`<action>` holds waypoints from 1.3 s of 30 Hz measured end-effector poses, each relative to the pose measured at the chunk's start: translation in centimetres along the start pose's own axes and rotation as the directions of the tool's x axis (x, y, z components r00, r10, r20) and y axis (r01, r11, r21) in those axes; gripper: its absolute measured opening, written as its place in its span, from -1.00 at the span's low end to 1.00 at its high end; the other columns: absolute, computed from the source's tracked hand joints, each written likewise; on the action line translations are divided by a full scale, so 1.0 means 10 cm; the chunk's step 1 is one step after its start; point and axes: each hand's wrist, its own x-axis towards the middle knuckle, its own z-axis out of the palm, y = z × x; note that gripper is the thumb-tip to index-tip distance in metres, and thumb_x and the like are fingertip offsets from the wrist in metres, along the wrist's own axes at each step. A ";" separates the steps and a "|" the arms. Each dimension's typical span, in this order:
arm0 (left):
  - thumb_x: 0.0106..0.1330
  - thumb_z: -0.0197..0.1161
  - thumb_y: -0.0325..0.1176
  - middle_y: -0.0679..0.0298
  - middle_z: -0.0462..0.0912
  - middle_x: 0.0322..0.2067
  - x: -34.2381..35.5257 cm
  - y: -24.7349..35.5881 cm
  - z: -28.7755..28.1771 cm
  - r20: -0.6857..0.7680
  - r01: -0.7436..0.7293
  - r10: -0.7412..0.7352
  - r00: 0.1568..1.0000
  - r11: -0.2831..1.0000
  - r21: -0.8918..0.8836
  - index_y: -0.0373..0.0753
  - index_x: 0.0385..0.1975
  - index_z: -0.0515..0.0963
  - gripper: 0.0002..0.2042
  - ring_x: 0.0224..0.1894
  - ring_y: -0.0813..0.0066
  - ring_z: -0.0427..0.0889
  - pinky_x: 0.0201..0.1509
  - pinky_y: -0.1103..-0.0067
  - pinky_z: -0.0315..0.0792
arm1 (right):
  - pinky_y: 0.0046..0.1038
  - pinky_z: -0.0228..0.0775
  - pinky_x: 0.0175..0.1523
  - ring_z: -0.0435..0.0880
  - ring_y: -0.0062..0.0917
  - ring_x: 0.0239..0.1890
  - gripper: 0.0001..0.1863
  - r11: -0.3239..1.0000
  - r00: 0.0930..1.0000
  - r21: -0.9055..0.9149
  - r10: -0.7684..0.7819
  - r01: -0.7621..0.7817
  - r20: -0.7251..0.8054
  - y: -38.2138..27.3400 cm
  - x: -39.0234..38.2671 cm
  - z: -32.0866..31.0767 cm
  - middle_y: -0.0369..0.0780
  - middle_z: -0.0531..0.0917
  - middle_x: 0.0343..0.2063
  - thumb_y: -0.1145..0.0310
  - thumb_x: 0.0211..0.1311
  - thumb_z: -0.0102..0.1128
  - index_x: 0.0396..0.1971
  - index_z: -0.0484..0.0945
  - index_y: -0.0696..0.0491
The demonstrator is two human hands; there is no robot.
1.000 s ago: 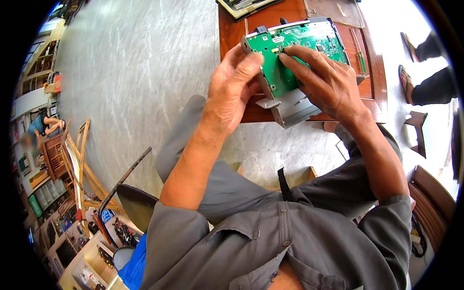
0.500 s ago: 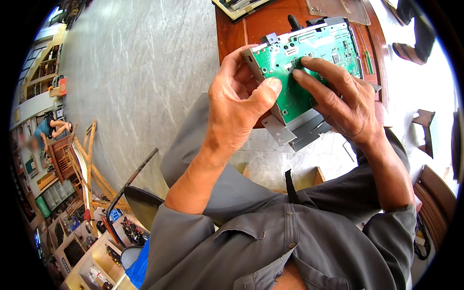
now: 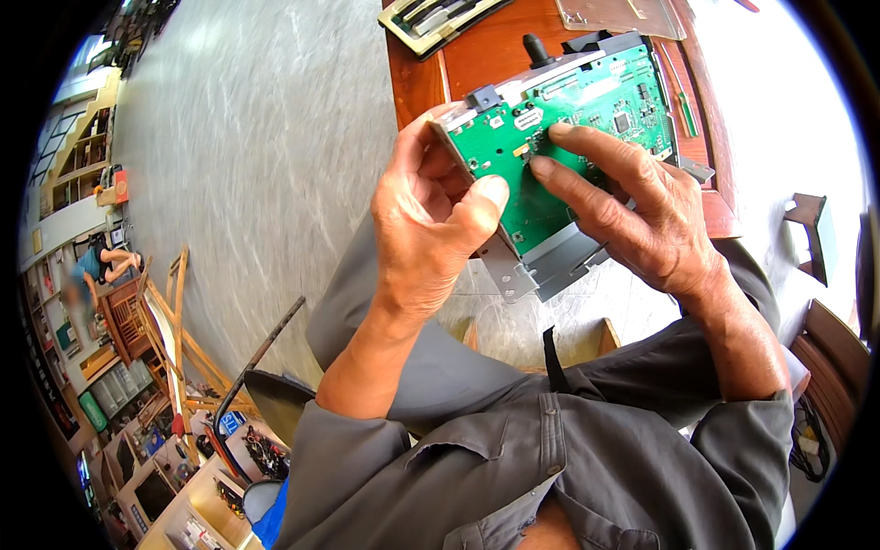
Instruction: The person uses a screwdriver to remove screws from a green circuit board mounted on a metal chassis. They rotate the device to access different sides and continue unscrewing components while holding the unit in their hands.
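Note:
A green circuit board (image 3: 587, 101) mounted on a metal chassis is held up, tilted, above my lap and the table edge. My left hand (image 3: 431, 206) is closed on its left end, thumb on the board's face and fingers behind the metal side. My right hand (image 3: 642, 206) lies over the board with two fingers stretched out and apart, their tips at a small connector (image 3: 525, 151) near the board's middle. Its thumb is hidden. A grey metal bracket (image 3: 564, 261) sticks out along the near edge, and a black knob-like part (image 3: 537, 50) rises behind the far edge.
Behind the board is a reddish wooden table (image 3: 477, 69) with a tool case (image 3: 435, 23), a clear plastic sheet (image 3: 623, 18) and a green-handled screwdriver (image 3: 686, 110). A small stool (image 3: 807, 234) stands at right. Wooden frames (image 3: 179, 339) and a seated person (image 3: 101, 266) are at far left.
Both hands and the board have shifted slightly left and nearer in the picture. The fingers keep their places on the board. A foot at the upper right has gone from view.

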 end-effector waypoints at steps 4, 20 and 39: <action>0.23 0.31 -0.53 0.11 0.59 0.07 0.02 0.00 0.00 -0.002 0.000 0.000 1.000 1.000 -0.008 -0.42 0.32 0.28 -0.38 0.08 0.48 0.61 0.20 0.53 0.52 | -0.42 0.66 -0.18 0.72 -0.39 -0.09 -0.35 0.996 0.993 0.065 0.054 -0.061 0.105 -0.06 0.00 -0.12 -0.19 0.53 0.25 0.53 0.08 0.40 0.24 0.56 -0.16; 0.24 0.34 -0.35 0.06 0.58 0.10 0.07 -0.05 -0.07 -0.008 0.016 -0.016 1.000 1.000 0.013 -0.46 0.30 0.30 -0.36 0.15 0.42 0.57 0.30 0.44 0.46 | -0.57 0.46 -0.38 0.61 -0.60 -0.35 -0.61 0.765 0.891 0.470 0.435 -0.440 0.127 -0.23 -0.01 -0.47 -0.17 0.65 -0.18 0.55 0.07 0.51 -0.04 0.70 0.09; 0.15 0.23 -0.37 0.09 0.59 0.06 0.14 -0.01 -0.03 -0.004 0.004 -0.005 1.000 1.000 -0.008 -0.48 0.27 0.35 -0.37 0.11 0.42 0.58 0.32 0.43 0.44 | -0.69 0.17 -0.54 0.26 -0.87 -0.65 -0.60 -0.349 0.295 0.483 0.471 -0.803 0.831 -0.14 -0.11 -0.47 -0.34 0.74 -0.41 0.07 0.45 0.28 -0.13 0.69 0.17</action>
